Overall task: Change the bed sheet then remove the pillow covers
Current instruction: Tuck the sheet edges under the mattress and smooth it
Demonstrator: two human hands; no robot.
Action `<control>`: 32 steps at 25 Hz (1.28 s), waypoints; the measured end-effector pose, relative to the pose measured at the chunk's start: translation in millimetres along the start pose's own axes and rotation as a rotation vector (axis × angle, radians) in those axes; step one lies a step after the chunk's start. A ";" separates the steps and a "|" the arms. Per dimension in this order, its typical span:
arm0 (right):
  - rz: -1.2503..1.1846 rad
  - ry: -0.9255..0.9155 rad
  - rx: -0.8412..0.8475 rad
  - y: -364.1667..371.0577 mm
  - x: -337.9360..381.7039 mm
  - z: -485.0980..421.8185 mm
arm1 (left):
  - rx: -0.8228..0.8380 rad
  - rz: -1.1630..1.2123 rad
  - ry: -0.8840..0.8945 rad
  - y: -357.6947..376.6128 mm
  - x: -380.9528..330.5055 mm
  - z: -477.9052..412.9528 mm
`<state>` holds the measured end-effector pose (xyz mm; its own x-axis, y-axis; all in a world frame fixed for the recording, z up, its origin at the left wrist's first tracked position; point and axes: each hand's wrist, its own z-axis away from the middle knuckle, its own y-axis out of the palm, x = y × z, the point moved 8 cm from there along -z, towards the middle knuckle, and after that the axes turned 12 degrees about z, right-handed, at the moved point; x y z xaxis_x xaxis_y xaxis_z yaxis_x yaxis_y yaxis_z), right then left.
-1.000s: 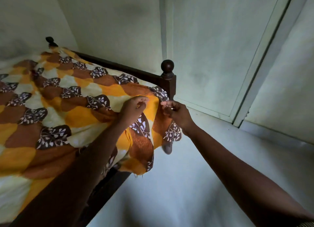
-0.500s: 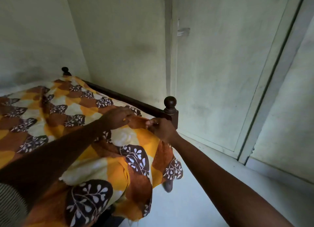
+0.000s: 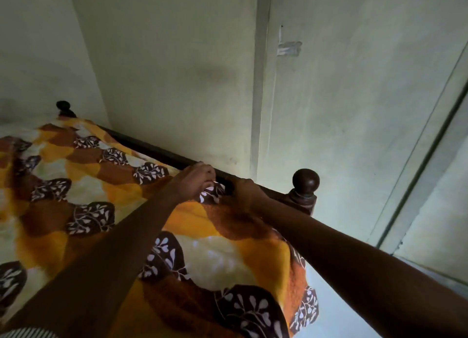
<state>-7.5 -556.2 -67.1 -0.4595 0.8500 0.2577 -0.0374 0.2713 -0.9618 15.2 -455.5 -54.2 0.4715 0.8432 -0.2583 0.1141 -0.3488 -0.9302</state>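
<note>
A bed sheet patterned in orange, brown and cream with white leaf prints covers the bed. Its corner hangs over the near right side of the mattress. My left hand grips the sheet's far edge with curled fingers, right at the dark wooden end rail. My right hand is close beside it against the same rail, fingers down into the sheet's edge and mostly hidden. No pillows are in view.
A round-knobbed bedpost stands just right of my hands; a second knob marks the far corner. Pale green walls close in behind the rail. A closed door is to the right, with pale floor beside the bed.
Both hands have moved away from the hanging corner up to the end rail, carrying the sheet's edge with them. The camera has come closer and tilted up.
</note>
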 end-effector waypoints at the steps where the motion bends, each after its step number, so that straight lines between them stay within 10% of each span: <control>1: 0.087 -0.005 0.021 4.9 4.4 -12.8 | -0.021 0.141 -0.003 -6.5 7.4 0.9; 5: 0.266 -0.019 0.038 -8.3 11.0 -56.6 | 0.032 0.280 0.066 -16.1 33.9 13.8; 9: 0.219 0.009 0.000 -18.5 13.8 -83.2 | 0.170 -0.348 0.125 -20.0 61.0 10.7; 14: 0.076 0.185 -0.198 -26.5 23.6 -109.5 | 0.020 -0.465 -0.055 -64.1 87.7 -15.9; 18: -0.025 0.119 0.011 -16.2 24.7 -88.9 | 0.131 -0.233 -0.147 -26.5 81.9 -13.8; 22: -0.487 0.048 -0.157 -64.4 7.8 -2.1 | -0.075 0.004 0.205 -25.7 1.0 -12.1; 27: -0.674 0.126 -0.194 -56.8 -53.2 108.2 | 0.262 0.166 0.369 44.2 -93.7 19.9; 32: -0.698 0.421 -0.396 14.2 -113.6 174.0 | 0.228 0.121 0.404 60.3 -135.1 19.3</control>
<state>-110.3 -727.5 -126.2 -0.0810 0.5077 0.8577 0.1581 0.8562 -0.4918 -58.5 -582.5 -80.3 0.7768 0.5601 -0.2879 -0.1355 -0.2979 -0.9449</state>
